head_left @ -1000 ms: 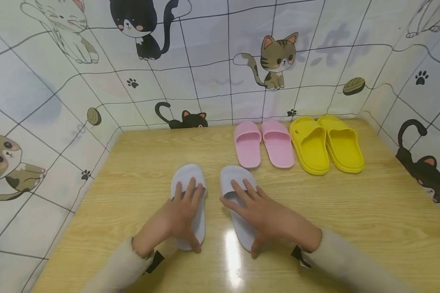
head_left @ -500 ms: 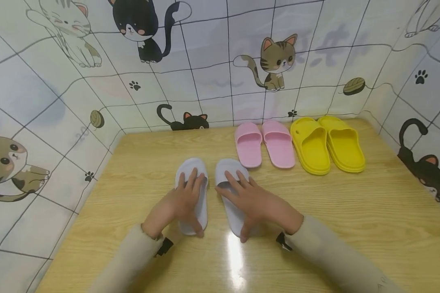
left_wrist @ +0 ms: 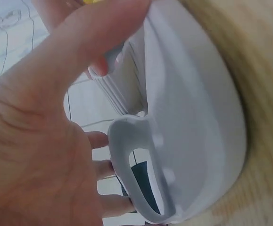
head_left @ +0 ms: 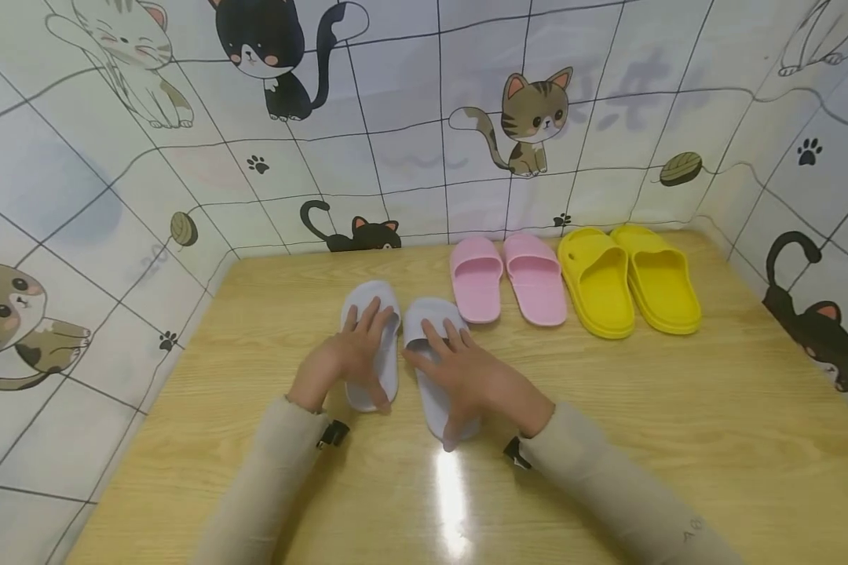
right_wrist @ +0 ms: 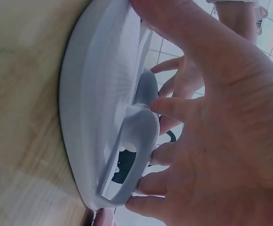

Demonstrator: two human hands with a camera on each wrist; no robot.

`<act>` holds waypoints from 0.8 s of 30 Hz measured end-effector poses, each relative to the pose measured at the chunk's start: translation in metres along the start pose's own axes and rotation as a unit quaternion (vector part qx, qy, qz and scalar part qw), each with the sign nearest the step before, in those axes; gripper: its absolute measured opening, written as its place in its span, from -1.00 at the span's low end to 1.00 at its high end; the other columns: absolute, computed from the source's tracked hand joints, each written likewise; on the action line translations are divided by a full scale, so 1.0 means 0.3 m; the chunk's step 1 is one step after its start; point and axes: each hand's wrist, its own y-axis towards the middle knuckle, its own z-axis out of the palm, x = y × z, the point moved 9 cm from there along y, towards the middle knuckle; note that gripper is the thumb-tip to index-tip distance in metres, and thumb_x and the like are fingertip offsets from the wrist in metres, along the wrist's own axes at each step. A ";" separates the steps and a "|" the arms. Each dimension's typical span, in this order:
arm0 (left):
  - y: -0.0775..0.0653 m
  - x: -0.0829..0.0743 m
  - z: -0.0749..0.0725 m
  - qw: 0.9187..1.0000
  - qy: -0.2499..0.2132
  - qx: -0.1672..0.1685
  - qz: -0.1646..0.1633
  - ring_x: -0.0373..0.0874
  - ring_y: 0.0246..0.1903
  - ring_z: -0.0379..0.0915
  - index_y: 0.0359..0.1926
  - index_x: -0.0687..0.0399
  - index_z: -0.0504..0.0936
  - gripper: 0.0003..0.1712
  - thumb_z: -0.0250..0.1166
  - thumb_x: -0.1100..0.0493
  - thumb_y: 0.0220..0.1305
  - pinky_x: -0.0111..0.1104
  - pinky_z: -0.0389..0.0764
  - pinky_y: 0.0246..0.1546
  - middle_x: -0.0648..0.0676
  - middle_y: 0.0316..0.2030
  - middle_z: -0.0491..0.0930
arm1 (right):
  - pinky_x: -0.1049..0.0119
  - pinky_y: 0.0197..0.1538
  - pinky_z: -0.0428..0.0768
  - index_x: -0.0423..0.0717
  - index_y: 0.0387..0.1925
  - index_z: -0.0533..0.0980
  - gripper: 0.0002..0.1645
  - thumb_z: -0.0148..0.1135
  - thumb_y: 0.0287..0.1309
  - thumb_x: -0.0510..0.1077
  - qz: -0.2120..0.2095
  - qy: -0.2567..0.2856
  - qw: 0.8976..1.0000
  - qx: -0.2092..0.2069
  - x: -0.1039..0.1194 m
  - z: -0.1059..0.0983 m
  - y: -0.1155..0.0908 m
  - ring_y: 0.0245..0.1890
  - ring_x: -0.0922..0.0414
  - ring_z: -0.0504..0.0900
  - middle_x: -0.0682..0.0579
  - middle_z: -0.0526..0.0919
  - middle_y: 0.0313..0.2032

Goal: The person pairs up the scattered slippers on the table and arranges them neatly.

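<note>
Two white slippers stand side by side on the wooden surface, toes toward the back wall. On the left slipper [head_left: 369, 290] rests my left hand [head_left: 355, 353], fingers spread over the strap and thumb by the heel. My right hand [head_left: 472, 378] lies the same way across the right slipper [head_left: 433, 309], which sits slightly nearer to me. The left wrist view shows the fingertips right at the strap of the slipper [left_wrist: 193, 108] and the thumb at its edge. Fairly straight fingers touch the strap of the other slipper [right_wrist: 96, 103] in the right wrist view.
Pink slippers [head_left: 477, 294] stand against the back wall, just beyond the right white slipper. Beside them is a yellow pair [head_left: 604, 294]. Walls printed with cartoon cats [head_left: 535, 110] border the wooden surface [head_left: 254, 314] at the back and both sides.
Both hands have slid the white slippers forward and closer together. The left slipper is now slightly ahead of the right one. The pink and yellow pairs have stayed put.
</note>
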 end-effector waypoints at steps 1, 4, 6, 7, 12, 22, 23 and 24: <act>0.007 0.004 -0.004 1.000 0.000 -0.001 0.000 0.52 0.57 -0.52 0.66 0.02 -0.38 0.86 0.76 -0.30 -0.39 0.38 0.17 0.43 0.25 0.65 -0.55 | -0.24 0.64 -0.10 0.23 0.67 -0.10 0.71 0.69 -0.43 0.48 0.003 0.000 1.000 0.000 0.000 -0.002 0.007 0.62 -0.40 -0.29 -0.24 -0.41 0.65; 0.019 0.024 -0.010 1.000 -0.006 0.000 -0.006 0.50 0.58 -0.54 0.67 -0.02 -0.39 0.86 0.77 -0.30 -0.40 0.39 0.14 0.44 0.22 0.65 -0.56 | -0.24 0.64 -0.10 0.23 0.68 -0.12 0.70 0.68 -0.40 0.48 0.007 0.001 1.000 0.001 0.002 -0.004 0.034 0.62 -0.39 -0.31 -0.23 -0.43 0.65; 0.023 0.037 -0.013 1.000 -0.018 -0.002 -0.008 0.50 0.58 -0.56 0.67 -0.03 -0.39 0.85 0.77 -0.28 -0.38 0.40 0.11 0.44 0.21 0.65 -0.57 | -0.24 0.64 -0.11 0.23 0.68 -0.13 0.70 0.69 -0.39 0.46 0.011 0.002 1.000 0.002 0.001 -0.007 0.055 0.62 -0.39 -0.31 -0.24 -0.43 0.65; 0.025 0.043 -0.015 1.000 -0.024 -0.004 -0.008 0.49 0.58 -0.57 0.67 -0.04 -0.39 0.84 0.77 -0.27 -0.37 0.41 0.10 0.44 0.21 0.65 -0.57 | -0.23 0.65 -0.12 0.24 0.68 -0.13 0.70 0.69 -0.39 0.46 0.015 0.003 1.000 0.004 0.000 -0.008 0.066 0.62 -0.38 -0.31 -0.24 -0.44 0.65; 0.035 0.071 -0.024 0.999 -0.040 -0.022 0.000 0.51 0.57 -0.57 0.67 -0.02 -0.35 0.80 0.75 -0.27 -0.33 0.39 0.07 0.46 0.25 0.65 -0.55 | -0.21 0.65 -0.18 0.27 0.68 -0.16 0.72 0.70 -0.42 0.45 0.026 0.007 1.000 0.012 -0.011 -0.019 0.107 0.63 -0.36 -0.34 -0.22 -0.47 0.65; 0.044 0.098 -0.050 0.996 -0.062 -0.066 0.016 0.51 0.58 -0.53 0.68 -0.04 -0.28 0.78 0.77 -0.26 -0.36 0.35 0.01 0.51 0.25 0.66 -0.46 | -0.24 0.64 -0.14 0.25 0.68 -0.16 0.71 0.67 -0.39 0.47 0.023 0.011 1.000 -0.006 -0.040 -0.034 0.148 0.61 -0.41 -0.30 -0.24 -0.45 0.65; 0.045 0.101 -0.050 0.996 -0.062 -0.069 0.016 0.51 0.58 -0.52 0.68 -0.01 -0.28 0.79 0.77 -0.26 -0.36 0.34 -0.01 0.52 0.26 0.66 -0.45 | -0.24 0.64 -0.14 0.26 0.68 -0.17 0.70 0.67 -0.38 0.47 0.023 0.012 1.000 -0.005 -0.042 -0.036 0.154 0.61 -0.41 -0.30 -0.24 -0.45 0.65; 0.047 0.103 -0.050 0.995 -0.064 -0.071 0.017 0.51 0.58 -0.52 0.68 0.02 -0.29 0.79 0.77 -0.25 -0.37 0.33 -0.04 0.53 0.27 0.66 -0.45 | -0.24 0.64 -0.13 0.26 0.68 -0.17 0.70 0.66 -0.38 0.48 0.024 0.010 1.000 -0.005 -0.045 -0.039 0.161 0.61 -0.41 -0.29 -0.25 -0.44 0.65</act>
